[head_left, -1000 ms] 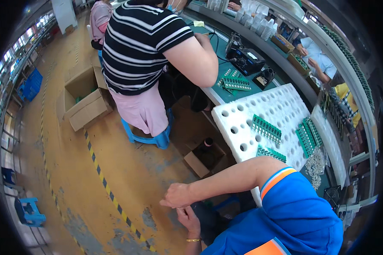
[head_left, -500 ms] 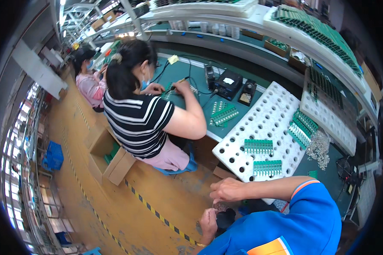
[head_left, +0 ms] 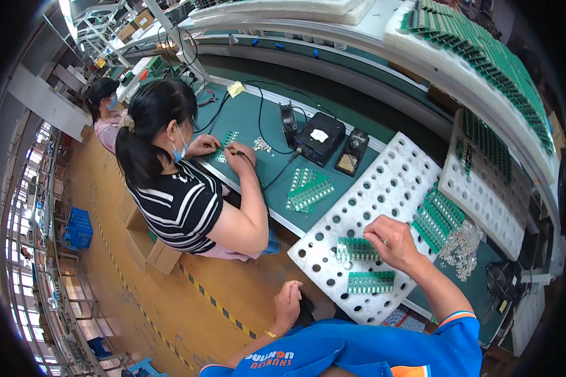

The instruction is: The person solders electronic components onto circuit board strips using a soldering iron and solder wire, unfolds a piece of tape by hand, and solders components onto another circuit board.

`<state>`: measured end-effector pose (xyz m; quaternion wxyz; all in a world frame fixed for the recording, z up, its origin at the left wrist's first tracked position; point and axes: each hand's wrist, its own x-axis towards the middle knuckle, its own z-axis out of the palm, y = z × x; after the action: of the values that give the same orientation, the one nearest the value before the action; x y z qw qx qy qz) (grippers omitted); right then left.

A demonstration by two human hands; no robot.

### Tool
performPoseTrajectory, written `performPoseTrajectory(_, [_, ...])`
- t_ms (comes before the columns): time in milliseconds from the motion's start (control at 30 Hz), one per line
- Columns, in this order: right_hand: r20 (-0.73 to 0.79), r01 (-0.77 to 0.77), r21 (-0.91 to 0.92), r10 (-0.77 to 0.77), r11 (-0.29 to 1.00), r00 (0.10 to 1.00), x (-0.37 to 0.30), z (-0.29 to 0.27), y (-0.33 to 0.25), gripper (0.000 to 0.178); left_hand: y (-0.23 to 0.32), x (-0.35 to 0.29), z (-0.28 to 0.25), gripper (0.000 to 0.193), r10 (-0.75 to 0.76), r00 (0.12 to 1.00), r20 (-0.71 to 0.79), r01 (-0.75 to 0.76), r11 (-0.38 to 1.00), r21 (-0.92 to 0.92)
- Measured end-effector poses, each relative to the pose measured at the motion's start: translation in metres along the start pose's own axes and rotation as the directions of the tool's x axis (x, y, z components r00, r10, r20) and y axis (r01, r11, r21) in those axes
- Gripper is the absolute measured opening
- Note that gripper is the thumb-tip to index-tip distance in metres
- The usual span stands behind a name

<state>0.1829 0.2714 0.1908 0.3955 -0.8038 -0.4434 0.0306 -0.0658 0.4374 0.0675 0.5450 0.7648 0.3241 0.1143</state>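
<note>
My right hand (head_left: 391, 241) is over a white foam board with holes (head_left: 326, 220), fingers curled into a pinch at the end of a green circuit board strip (head_left: 353, 249). Whatever sits between those fingertips is too small or hidden to make out. A second circuit board strip (head_left: 371, 283) lies just nearer on the same foam. My left hand (head_left: 287, 304) hangs in front of the foam board's near left edge, apart from it. Its fingers are drawn together, and I cannot see what they hold, if anything. A bracelet circles that wrist.
More circuit boards (head_left: 439, 217) and a heap of small pale parts (head_left: 462, 251) lie right of my right hand. Another foam sheet (head_left: 478, 191) leans behind. At left a co-worker (head_left: 176, 195) handles boards beside a black soldering station (head_left: 319, 138). A loaded shelf (head_left: 365, 34) runs overhead.
My right hand has gone up from beside my left hand to the foam board. My left hand has shifted slightly left and up. The view has also shifted.
</note>
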Motion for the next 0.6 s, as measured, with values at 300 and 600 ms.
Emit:
performPoseTrajectory(300, [0.099,-0.033,0.161,0.017,0.986,0.995,0.190,0.054,0.007,0.016,-0.093,0.056,-0.042,0.016,-0.063,0.935,0.348,0.059,0.998,0.020])
performPoseTrajectory(600, [0.090,-0.211,0.243,0.195,0.947,0.977,0.487,0.227,0.080,0.029,-0.124,0.088,-0.117,0.021,-0.106,0.818,0.565,0.020,0.987,0.157])
